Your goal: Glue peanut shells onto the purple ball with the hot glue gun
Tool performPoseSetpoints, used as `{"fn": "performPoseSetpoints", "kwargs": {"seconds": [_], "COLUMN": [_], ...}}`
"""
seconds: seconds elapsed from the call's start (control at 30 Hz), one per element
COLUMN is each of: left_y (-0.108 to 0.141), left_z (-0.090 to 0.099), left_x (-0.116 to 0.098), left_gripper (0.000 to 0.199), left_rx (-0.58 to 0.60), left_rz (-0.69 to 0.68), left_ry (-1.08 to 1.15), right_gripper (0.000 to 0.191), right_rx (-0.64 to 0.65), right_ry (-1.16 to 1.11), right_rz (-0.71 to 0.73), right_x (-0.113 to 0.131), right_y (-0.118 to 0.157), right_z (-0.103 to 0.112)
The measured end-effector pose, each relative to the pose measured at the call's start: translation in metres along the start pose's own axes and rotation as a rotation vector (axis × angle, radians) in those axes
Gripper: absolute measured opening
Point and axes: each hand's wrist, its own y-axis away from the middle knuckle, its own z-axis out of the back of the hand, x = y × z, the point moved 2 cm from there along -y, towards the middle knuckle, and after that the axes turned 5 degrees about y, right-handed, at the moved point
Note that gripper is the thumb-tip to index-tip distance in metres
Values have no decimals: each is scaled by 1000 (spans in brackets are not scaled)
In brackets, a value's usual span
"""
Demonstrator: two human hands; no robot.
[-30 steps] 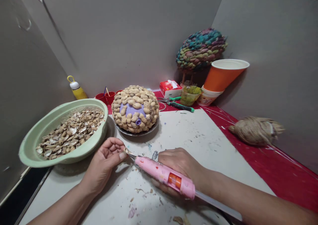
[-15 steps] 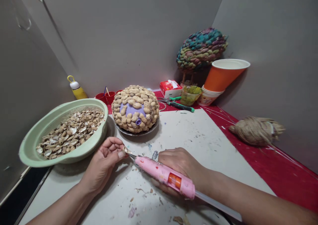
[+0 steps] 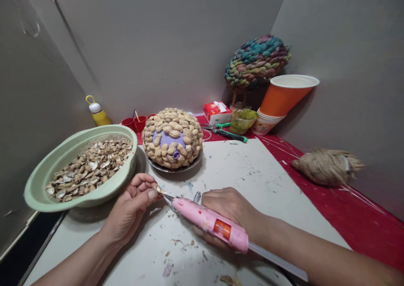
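Between thumb and fingers, my left hand (image 3: 134, 204) pinches a peanut shell (image 3: 160, 189), its hollow side showing. My right hand (image 3: 229, 210) is wrapped round a pink glue gun (image 3: 205, 218) with a clear glue stick out of its back end. The gun's nozzle points left and reaches the shell; whether they touch is too small to tell. Behind the hands, a ball covered in peanut shells (image 3: 172, 122) rests on a metal dish (image 3: 192, 164), with purple balloon surface showing at its front. On the left stands a green basket (image 3: 131, 168) of loose shells.
Shell scraps dot the grey board (image 3: 240, 168). Further back are a yellow bottle (image 3: 101, 117), red cups (image 3: 140, 124), a tissue box (image 3: 217, 112), pliers (image 3: 232, 135), a yellow-green cup (image 3: 242, 121), an orange paper cup (image 3: 284, 96) and a coloured shell ball (image 3: 257, 63). Twine (image 3: 325, 166) lies right.
Both hands stay almost in place, the shell still at the nozzle. The view has shifted very slightly.
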Motion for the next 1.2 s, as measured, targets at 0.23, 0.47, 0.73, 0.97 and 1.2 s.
{"fn": "performPoseSetpoints", "kwargs": {"seconds": [0.23, 0.47, 0.73, 0.97, 1.2], "left_y": [0, -2, -3, -2, 0], "left_z": [-2, 0, 2, 2, 0], "left_x": [-1, -1, 0, 1, 0], "left_gripper": [14, 15, 18, 18, 19], "left_rx": [16, -5, -13, -3, -25], "left_rz": [-3, 1, 12, 23, 38], "left_ry": [30, 55, 83, 90, 113], "right_gripper": [31, 29, 32, 31, 26], "right_rx": [-2, 3, 25, -1, 2], "right_ry": [-26, -14, -17, -36, 61], "right_rz": [7, 4, -24, -21, 19], "right_x": [-1, -1, -2, -2, -5], "right_y": [-2, 0, 0, 0, 1], "right_z": [2, 1, 1, 2, 0]}}
